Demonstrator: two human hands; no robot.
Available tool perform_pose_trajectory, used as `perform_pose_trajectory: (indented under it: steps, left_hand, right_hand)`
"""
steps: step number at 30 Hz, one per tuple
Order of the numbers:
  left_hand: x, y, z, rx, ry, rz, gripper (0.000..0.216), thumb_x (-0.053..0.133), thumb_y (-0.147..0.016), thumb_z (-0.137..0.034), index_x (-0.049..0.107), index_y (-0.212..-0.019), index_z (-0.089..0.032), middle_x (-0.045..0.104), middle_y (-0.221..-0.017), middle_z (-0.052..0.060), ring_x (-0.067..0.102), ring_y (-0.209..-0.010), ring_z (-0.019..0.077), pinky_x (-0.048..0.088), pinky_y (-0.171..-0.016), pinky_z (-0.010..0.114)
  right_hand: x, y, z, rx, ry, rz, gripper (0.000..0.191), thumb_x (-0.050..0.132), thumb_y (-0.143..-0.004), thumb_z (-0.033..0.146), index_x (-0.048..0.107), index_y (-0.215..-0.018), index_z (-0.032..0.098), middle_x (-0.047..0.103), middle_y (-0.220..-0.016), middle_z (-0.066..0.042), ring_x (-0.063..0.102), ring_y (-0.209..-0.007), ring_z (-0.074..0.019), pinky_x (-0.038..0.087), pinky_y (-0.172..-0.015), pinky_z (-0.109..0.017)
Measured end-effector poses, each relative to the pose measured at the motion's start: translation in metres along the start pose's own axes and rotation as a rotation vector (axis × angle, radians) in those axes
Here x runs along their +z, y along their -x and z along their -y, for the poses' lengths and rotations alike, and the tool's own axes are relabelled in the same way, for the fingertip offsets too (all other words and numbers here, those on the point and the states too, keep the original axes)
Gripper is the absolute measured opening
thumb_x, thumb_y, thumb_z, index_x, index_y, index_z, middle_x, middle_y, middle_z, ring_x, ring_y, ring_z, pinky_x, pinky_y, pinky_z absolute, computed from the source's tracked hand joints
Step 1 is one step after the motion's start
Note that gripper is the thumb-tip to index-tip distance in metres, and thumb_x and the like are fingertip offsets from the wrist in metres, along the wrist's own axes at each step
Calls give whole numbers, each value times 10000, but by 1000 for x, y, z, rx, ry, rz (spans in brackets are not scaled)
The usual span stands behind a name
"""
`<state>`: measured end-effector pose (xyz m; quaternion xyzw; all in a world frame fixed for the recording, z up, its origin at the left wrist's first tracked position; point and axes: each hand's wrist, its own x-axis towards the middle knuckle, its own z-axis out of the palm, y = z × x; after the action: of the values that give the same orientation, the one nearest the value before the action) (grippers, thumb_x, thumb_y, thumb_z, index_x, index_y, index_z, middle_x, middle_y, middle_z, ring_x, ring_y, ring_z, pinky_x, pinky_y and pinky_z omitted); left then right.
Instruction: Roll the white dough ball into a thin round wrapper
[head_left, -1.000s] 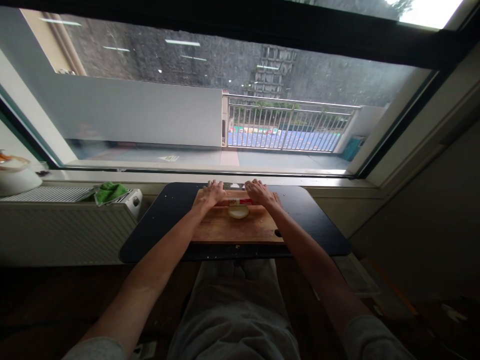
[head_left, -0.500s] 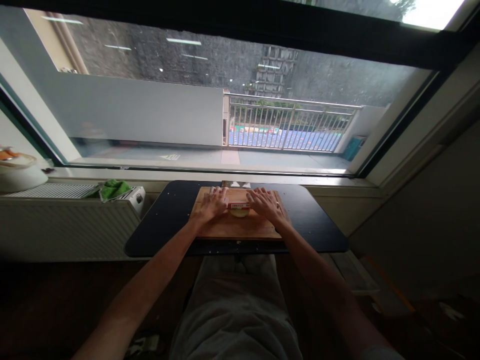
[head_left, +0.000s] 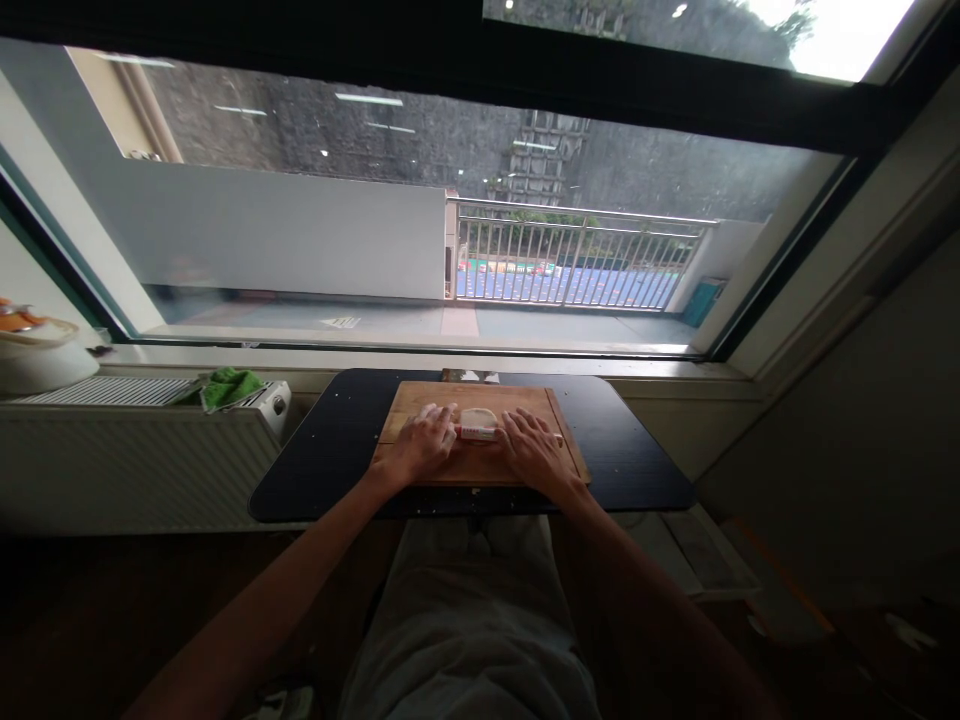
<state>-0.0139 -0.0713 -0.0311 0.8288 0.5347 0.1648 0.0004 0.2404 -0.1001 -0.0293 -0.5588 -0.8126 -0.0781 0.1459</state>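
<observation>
A rolling pin [head_left: 478,433] with a red and white label lies crosswise over a flat pale round of dough [head_left: 478,416]. Most of the dough shows beyond the pin's far side. Both rest on a wooden cutting board [head_left: 472,472]. My left hand [head_left: 429,440] is over the pin's left end, its fingers pointing away from me. Over the right part lies my right hand [head_left: 534,445], fingers bent across the pin, whose tip pokes out beyond it. Both hands cover the pin's ends, so their undersides are hidden.
The board sits on a small black table [head_left: 315,470] below a large window. On the left, a green cloth [head_left: 229,388] lies on a white radiator [head_left: 135,460]. A white container [head_left: 41,355] stands farther left. Small pale crumbs dot the tabletop.
Both hands have drawn the rolling pin toward me over the dough. The dough, earlier seen on the near side, now shows on the pin's far side. The view has tilted slightly up.
</observation>
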Motion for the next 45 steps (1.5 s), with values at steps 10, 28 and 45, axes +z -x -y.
perform_pose_trajectory:
  steps: [10,28,45]
  left_hand:
    - [-22,-3,24,-118,374,-89,523,283,-1146,-313,608,-1545,-219,785,-1404,116,738,-1315,250,580,-1110,366]
    - [-2,-40,-42,338,-104,137,351,537,-1117,-421,739,-1246,-164,774,-1253,190,760,-1145,331,607,-1009,435]
    - [-5,-81,-2,-256,1259,153,383,776,-960,-502,728,-937,-123,779,-879,115,777,-807,254,682,-754,406]
  right_hand:
    - [5,8,-25,-115,-4,-50,247,529,-1126,328,634,-1324,225,734,-1290,-142,649,-1262,-312,346,-1273,-521]
    - [-20,-2,-50,137,-253,-176,327,425,-1124,344,589,-1377,218,722,-1344,-152,696,-1198,-318,517,-1016,-422]
    - [-30,-4,-50,199,-279,-186,323,464,-1127,395,606,-1374,242,736,-1263,-118,714,-1001,-283,463,-734,-317]
